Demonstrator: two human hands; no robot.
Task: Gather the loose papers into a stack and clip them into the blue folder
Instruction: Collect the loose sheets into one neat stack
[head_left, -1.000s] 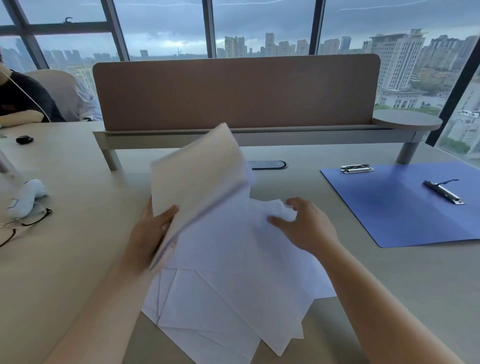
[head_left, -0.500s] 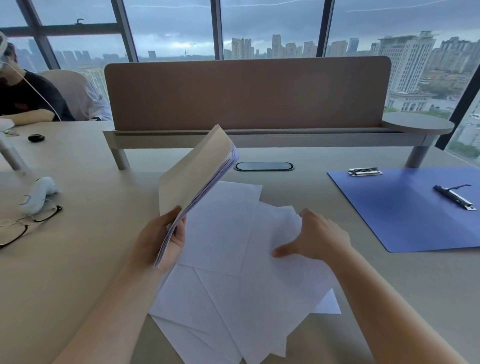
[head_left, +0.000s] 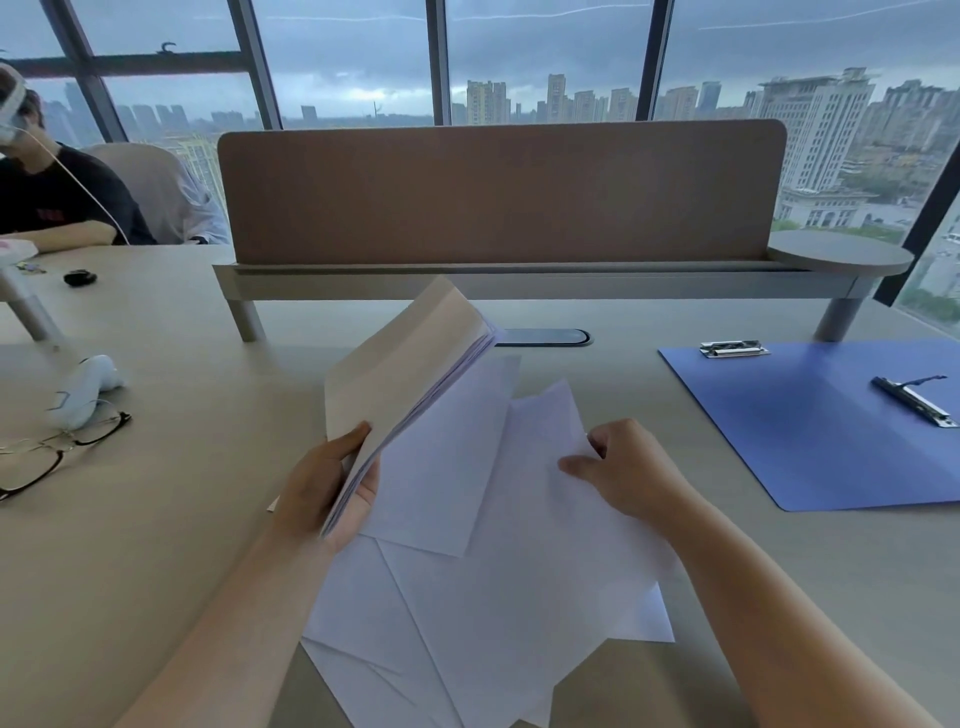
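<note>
My left hand (head_left: 324, 486) grips a gathered stack of papers (head_left: 400, 384) by its lower edge, tilted up off the desk. Several loose white sheets (head_left: 498, 587) lie fanned out below it on the desk. My right hand (head_left: 621, 467) pinches the right edge of one loose sheet, its corner lifted slightly. The open blue folder (head_left: 810, 431) lies flat at the right, with a metal clip (head_left: 733, 348) at its top edge and a second clip bar (head_left: 914, 401) near its right side.
A brown divider panel (head_left: 498, 192) on a rail crosses the desk behind the papers. Glasses (head_left: 57, 452) and a white device (head_left: 83, 389) lie at the left. A person sits at the far left. A cable grommet (head_left: 545, 336) is behind the stack.
My right hand has gone from pressing flat on the loose sheets to pinching one sheet's edge. The stack in my left hand stays raised and is more squared up.
</note>
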